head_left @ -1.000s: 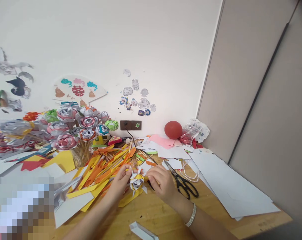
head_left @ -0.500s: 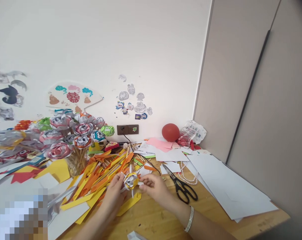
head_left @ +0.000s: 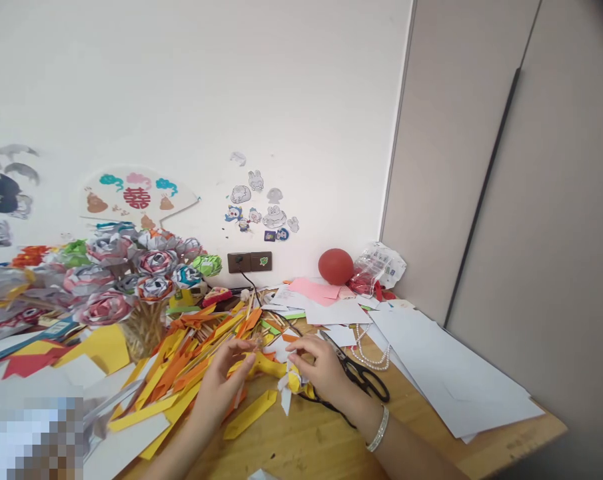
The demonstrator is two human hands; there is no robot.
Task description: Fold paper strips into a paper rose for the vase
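Note:
My left hand (head_left: 225, 377) is curled around a yellow tool with a black cord, which looks like a hot glue gun (head_left: 267, 365); part of it is hidden by the fingers. In my right hand (head_left: 322, 367), pinched between thumb and fingers, is a small white and yellow paper flower (head_left: 293, 380). The right end of the glue gun is close beside the flower; whether they touch I cannot tell. Under my hands, a folded yellow paper strip (head_left: 251, 415) lies on the wooden table (head_left: 301, 443).
Black-handled scissors (head_left: 366, 380) and a bead string (head_left: 374, 360) lie right of my right hand. Orange and yellow paper strips (head_left: 174, 360) spread leftward, before a bunch of paper flowers (head_left: 156, 262). White sheets (head_left: 446, 367) cover the right side. A red balloon (head_left: 336, 266) rests against the wall.
My left hand has let go of the paper flower and now has the yellow glue gun. My right hand keeps the flower, now tilted. A black cord now shows below my right hand.

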